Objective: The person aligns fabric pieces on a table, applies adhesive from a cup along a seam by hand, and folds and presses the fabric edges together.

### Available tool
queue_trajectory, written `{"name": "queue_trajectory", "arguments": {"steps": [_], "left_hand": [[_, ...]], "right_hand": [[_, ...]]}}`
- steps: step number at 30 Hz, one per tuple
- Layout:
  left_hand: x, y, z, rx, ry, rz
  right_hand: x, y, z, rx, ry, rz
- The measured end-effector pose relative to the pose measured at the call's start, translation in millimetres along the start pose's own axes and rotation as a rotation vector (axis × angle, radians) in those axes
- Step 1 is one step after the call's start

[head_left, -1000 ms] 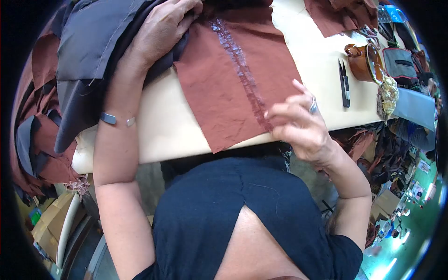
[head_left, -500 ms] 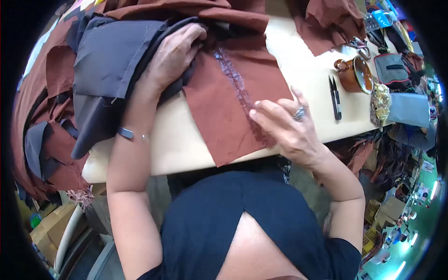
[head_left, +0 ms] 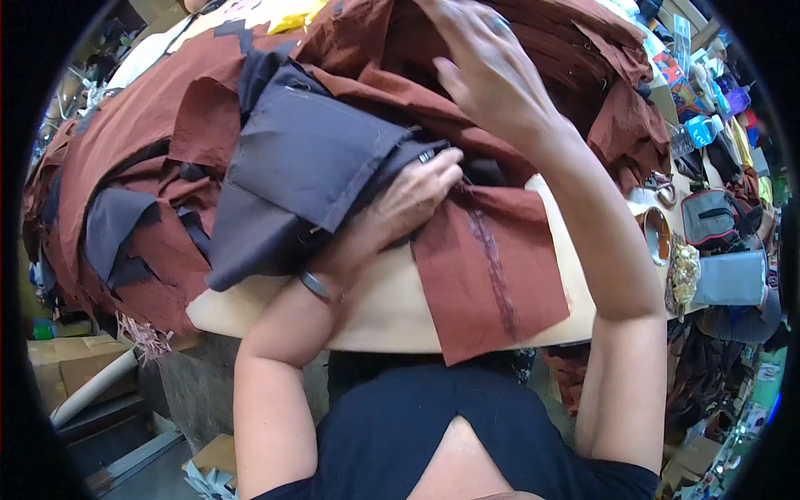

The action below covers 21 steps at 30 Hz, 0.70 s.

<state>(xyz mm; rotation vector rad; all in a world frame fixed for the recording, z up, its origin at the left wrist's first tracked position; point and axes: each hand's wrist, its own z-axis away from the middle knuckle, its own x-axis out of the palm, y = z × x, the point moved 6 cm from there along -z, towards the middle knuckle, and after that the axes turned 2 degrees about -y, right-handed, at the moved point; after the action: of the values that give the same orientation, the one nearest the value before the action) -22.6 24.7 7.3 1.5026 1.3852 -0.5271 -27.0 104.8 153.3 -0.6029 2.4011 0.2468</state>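
Note:
A rust-brown cloth panel (head_left: pixel 529 267) with a shiny, wet-looking strip down its middle lies over the table's front edge. Dark grey fabric (head_left: pixel 312 150) is bunched to its left. My left hand (head_left: pixel 417 196) has its fingers curled at the grey fabric's right edge, where it meets the brown cloth. Reaching far forward, my right hand (head_left: pixel 492 71) is over the heaped brown cloth (head_left: pixel 425 96), with its fingers spread and nothing visible in them.
At the right stand a brown glazed pot (head_left: pixel 656 236), partly behind my right forearm, a crusted yellowish lump (head_left: pixel 683 275), a grey pouch (head_left: pixel 711 215) and a water bottle (head_left: pixel 696 135). Layered brown and grey cloth (head_left: pixel 117 242) covers the left side of the table (head_left: pixel 375 308).
My right hand has left the shiny strip and moved far forward over the heaped cloth. The view has shifted, showing more of the table's far side. My left hand stays at the grey fabric.

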Motion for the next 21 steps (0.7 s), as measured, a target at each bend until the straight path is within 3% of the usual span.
{"name": "queue_trajectory", "arguments": {"steps": [2, 4, 10, 13, 14, 16, 18, 19, 21], "left_hand": [[-5.2, 10.9, 2.6, 0.028, -0.044, -0.036], [-3.9, 13.6, 6.6, 0.036, -0.025, 0.071], [0.9, 17.3, 7.7, 0.149, 0.081, 0.065], [7.3, 25.9, 1.2, 0.095, -0.050, 0.086], [6.4, 27.4, 2.4, 0.109, -0.025, 0.076], [4.8, 31.1, 1.3, 0.148, 0.035, 0.053], [4.1, 31.5, -0.7, 0.131, 0.000, 0.068], [8.2, 30.8, -1.0, 0.126, -0.016, 0.029], [10.9, 31.9, 2.1, 0.102, -0.038, -0.022]], "right_hand": [[29.0, 18.4, -38.7, -0.070, -0.008, 0.159], [53.4, 29.4, -59.6, 0.032, -0.087, 0.266], [103.3, 10.2, -61.3, -0.331, -0.043, 0.198], [140.0, -0.3, -36.1, -0.214, -0.419, 0.413], [143.3, 2.1, -27.4, -0.219, -0.324, 0.387], [135.6, 8.4, -29.3, -0.101, -0.539, 0.357], [122.5, 0.6, -38.3, -0.126, -0.486, 0.391], [113.0, -11.6, -40.1, -0.192, -0.333, 0.314], [117.4, -30.0, -41.6, -0.212, -0.364, 0.241]]}}
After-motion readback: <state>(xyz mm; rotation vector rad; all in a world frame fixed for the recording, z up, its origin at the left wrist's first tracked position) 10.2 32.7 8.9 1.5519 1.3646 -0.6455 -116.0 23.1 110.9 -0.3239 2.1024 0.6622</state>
